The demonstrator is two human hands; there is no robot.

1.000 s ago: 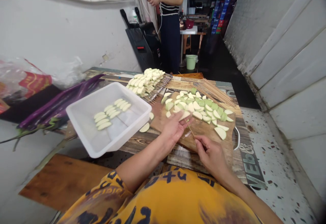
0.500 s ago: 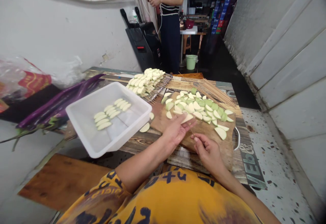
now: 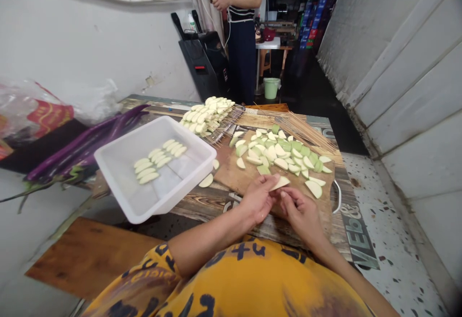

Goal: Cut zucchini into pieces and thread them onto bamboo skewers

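My left hand pinches a pale, green-edged vegetable slice over the front of the wooden cutting board. Close beside it on the right, my right hand has its fingers pinched near the slice's lower edge; the thin skewer it held earlier is hard to make out now. Many cut slices lie across the back of the board. To the left, a white plastic tub contains two skewered rows of slices.
Skewered slices are piled on a tray behind the tub. Bare wooden skewers lie at the table's back right. Long purple eggplants rest at the left. A person stands beyond the table by a black speaker.
My left hand has moved right and slightly down with a slice, closing its fingers and meeting my right hand. My right hand has shifted slightly right. A green slice now shows on the board above my left hand.
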